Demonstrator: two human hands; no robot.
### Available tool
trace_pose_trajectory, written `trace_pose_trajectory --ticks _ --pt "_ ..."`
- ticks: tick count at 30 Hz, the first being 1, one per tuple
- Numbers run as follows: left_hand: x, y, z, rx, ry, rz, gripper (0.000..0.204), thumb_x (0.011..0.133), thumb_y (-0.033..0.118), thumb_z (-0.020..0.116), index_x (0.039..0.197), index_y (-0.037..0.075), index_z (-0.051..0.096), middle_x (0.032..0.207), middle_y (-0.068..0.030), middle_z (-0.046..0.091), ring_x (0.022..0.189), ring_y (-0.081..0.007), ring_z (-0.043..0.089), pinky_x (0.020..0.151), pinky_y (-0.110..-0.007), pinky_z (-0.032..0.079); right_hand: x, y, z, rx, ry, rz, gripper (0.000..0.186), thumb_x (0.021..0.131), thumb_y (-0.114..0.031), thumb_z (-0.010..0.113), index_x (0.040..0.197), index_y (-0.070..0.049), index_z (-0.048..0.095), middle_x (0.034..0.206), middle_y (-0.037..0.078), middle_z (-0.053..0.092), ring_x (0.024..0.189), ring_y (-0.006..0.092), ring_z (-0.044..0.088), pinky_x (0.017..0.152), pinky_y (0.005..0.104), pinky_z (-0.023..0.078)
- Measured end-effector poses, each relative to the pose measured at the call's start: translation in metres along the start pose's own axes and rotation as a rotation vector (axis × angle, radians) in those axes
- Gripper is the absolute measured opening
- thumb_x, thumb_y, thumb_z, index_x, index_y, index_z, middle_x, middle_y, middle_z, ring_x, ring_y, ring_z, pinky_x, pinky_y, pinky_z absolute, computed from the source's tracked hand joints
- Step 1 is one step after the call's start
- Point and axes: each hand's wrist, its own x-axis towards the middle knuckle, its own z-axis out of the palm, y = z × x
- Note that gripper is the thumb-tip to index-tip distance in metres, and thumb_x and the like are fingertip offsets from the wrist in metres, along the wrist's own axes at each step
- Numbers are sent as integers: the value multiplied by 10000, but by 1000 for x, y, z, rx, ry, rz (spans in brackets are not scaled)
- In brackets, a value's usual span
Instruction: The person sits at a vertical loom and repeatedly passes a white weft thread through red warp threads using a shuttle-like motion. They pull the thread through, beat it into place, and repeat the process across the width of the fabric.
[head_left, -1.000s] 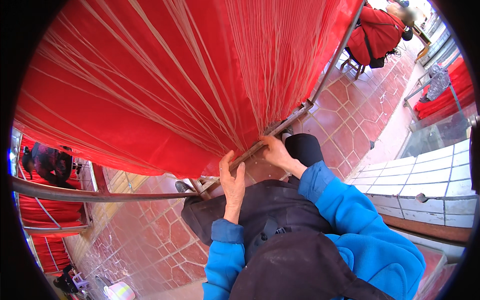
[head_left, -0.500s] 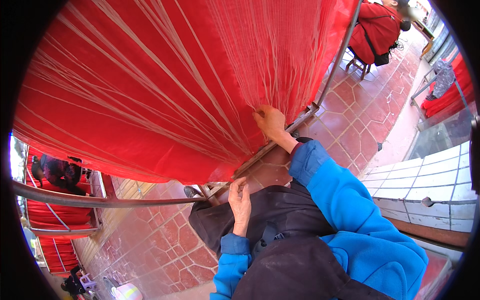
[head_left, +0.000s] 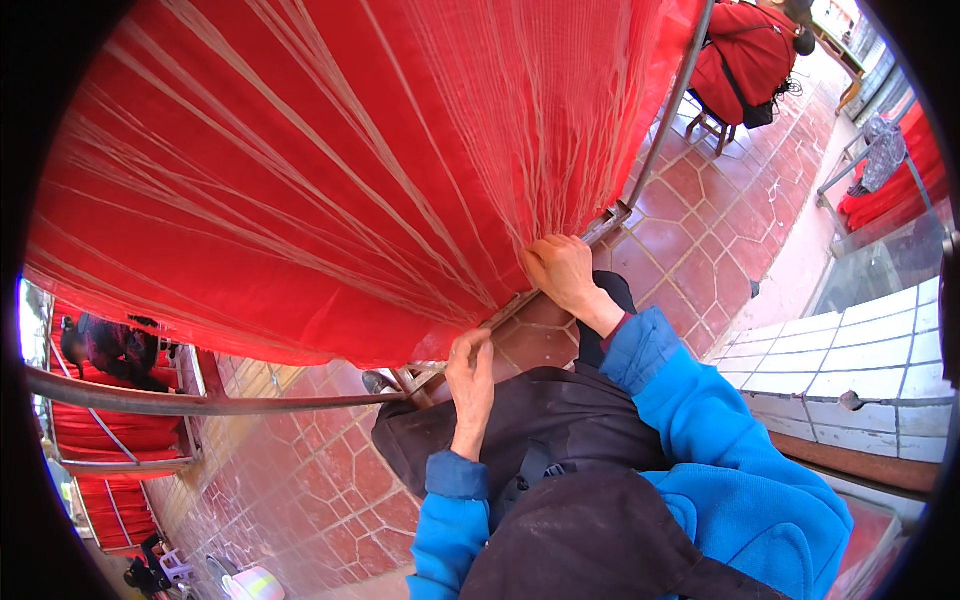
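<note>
Red netting (head_left: pixel 330 170) is hanging as a broad sheet across the upper half of the view, draped over a metal frame rail (head_left: pixel 560 280) that is running along its lower edge. Pale cords (head_left: pixel 400 190) are fanning across the red mesh and gathering toward the rail near the hands. The right hand (head_left: pixel 562 272) is resting at the lower edge of the netting, fingers curled closed over the mesh and the rail where the cords are bunching together. The left hand (head_left: pixel 470 365) is sitting lower and a little to the left, well apart from the right hand, its fingertips pinching together at the hem of the netting just beside the rail; what exactly is caught between them is too small to tell. Both forearms are wearing blue fleece sleeves (head_left: pixel 700 420), and a dark apron (head_left: pixel 540 430) is lying over the person's lap beneath them. A long grey metal bar (head_left: pixel 200 403) is crossing the left side under the netting. Reddish hexagonal floor tiles (head_left: pixel 700 240) are spreading out below. At the top right another person in a red jacket (head_left: pixel 745 55) is sitting on a small stool, and white wall tiles (head_left: pixel 850 360) are edging the right side.
</note>
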Motion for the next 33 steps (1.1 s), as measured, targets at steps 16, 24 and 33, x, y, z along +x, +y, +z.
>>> trace_pose_trajectory --ticks 16,24,33 --pt "107 51 53 -634 -157 -349 167 925 168 611 961 14 662 808 -47 645 731 -137 621 665 -263 514 -22 -56 -32 516 -183 336 154 781 -172 699 799 -19 690 691 172 641 640 309 650 582 370 506" --pt "95 53 50 -697 -106 -269 109 902 116 628 935 17 660 780 -36 640 726 -125 605 690 -251 490 -28 -45 -33 671 -327 422 159 843 -123 672 879 32 679 691 64 658 648 92 608 603 252 490" --pt "64 56 53 -596 -28 -174 88 879 110 666 892 24 677 770 -6 642 703 -70 556 645 -215 413 -1 -36 -46 1042 -150 558 205 906 -128 618 1010 43 666 846 37 665 791 93 599 727 238 482"
